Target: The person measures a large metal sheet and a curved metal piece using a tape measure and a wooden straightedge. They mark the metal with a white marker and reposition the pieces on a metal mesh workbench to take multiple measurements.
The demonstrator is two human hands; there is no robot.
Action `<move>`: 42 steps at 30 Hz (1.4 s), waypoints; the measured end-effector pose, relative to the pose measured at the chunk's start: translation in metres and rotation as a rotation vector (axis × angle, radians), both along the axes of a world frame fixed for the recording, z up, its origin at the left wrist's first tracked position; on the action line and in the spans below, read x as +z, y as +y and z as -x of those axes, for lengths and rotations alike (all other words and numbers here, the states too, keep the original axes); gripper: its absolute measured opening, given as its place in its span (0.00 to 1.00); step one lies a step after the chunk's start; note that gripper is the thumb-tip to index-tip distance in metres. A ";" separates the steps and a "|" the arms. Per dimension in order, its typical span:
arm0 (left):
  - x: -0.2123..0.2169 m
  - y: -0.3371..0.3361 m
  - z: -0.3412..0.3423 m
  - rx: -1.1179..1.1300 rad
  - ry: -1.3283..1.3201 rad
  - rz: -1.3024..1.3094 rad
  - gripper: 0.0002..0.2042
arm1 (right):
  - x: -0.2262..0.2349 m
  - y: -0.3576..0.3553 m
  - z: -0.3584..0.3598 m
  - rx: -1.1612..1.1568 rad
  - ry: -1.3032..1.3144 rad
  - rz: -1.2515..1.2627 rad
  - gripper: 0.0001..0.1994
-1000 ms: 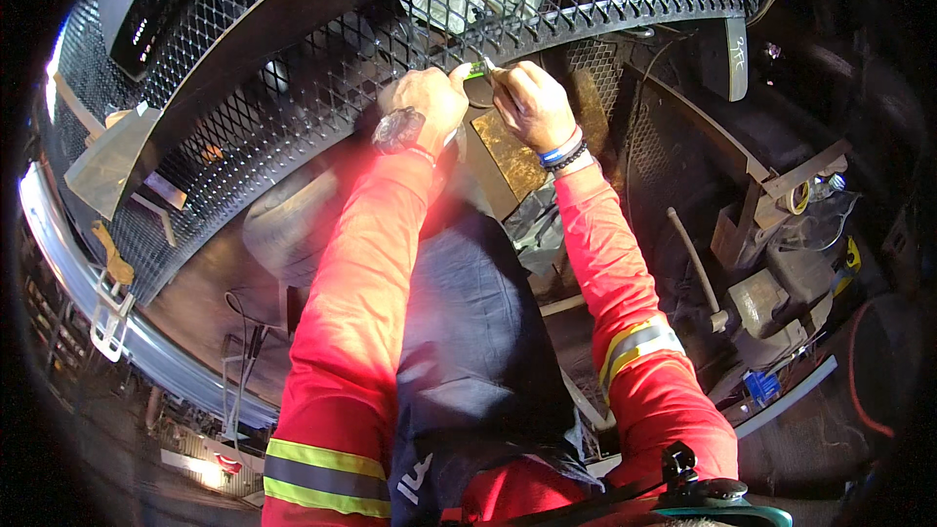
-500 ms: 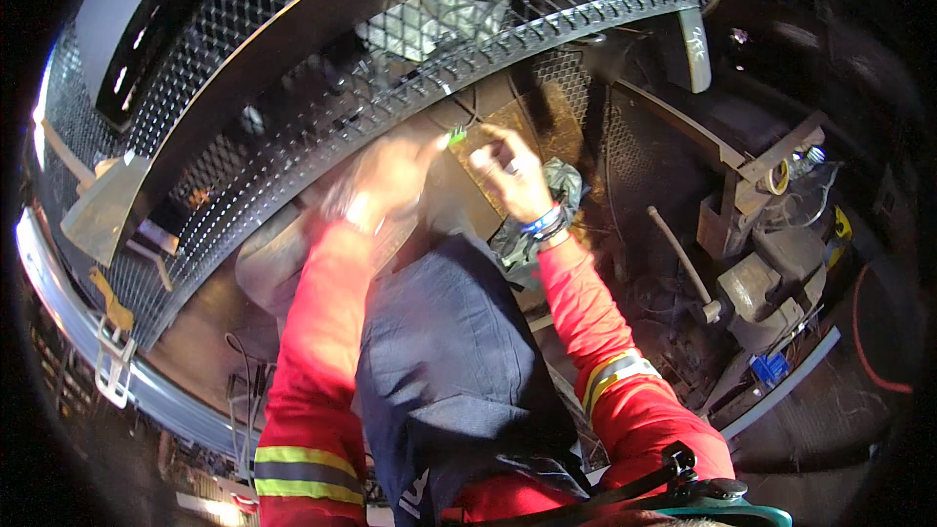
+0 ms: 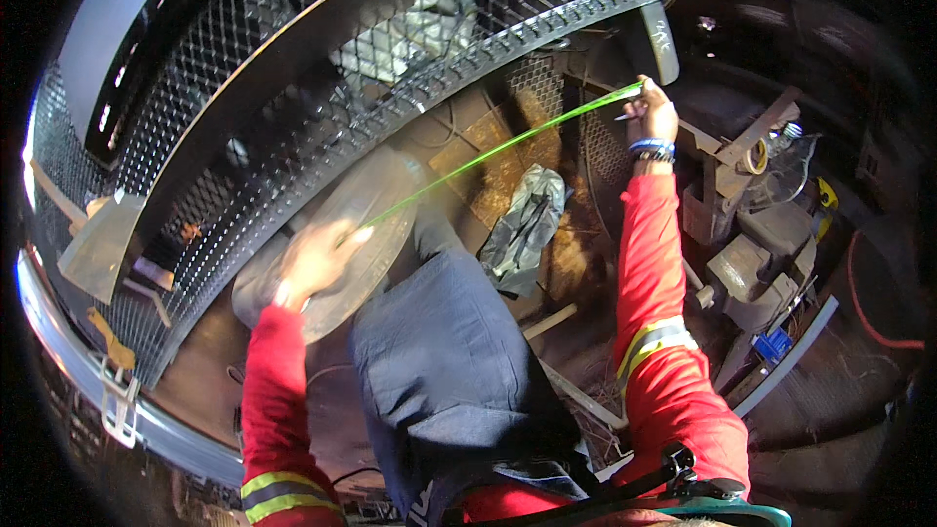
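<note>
A bright green string [image 3: 498, 148] runs taut on a slant between my two hands. My left hand [image 3: 320, 259], blurred by motion, pinches its lower end above a large rounded grey-brown disc [image 3: 376, 263]. At the upper right, my right hand [image 3: 652, 115] is closed on the other end. A small pale pointed thing sticks out beside its fingers; its kind is unclear. A curved black metal mesh frame [image 3: 390, 107] lies beyond the string. Below the string is a crumpled dark plastic bag [image 3: 527, 224].
A bench vise [image 3: 747, 268] stands at right, with a roll of tape [image 3: 755, 158] and a blue object [image 3: 772, 345] nearby. A red cable [image 3: 869, 322] curves at far right. A clamp [image 3: 119, 400] grips the frame's edge at lower left.
My hands have moved apart, the right one up and right, the left one down and left. The green string, bunched between them before, is now stretched out long.
</note>
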State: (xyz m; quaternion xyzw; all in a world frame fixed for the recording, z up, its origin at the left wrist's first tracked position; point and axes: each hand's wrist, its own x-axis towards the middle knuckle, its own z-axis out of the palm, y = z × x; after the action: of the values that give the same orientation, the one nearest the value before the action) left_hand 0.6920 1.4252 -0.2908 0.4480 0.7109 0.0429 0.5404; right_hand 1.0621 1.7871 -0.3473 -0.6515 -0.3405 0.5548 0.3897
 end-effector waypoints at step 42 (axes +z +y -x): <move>-0.009 0.124 0.003 0.142 0.165 -0.018 0.25 | -0.017 0.144 0.080 -0.064 -0.157 0.146 0.06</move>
State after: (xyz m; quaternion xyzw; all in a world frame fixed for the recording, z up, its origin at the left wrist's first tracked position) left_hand 0.6892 1.5495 -0.2998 0.4034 0.7825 0.0504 0.4716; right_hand 0.9823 1.9314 -0.3648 -0.7302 -0.3078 0.5125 0.3308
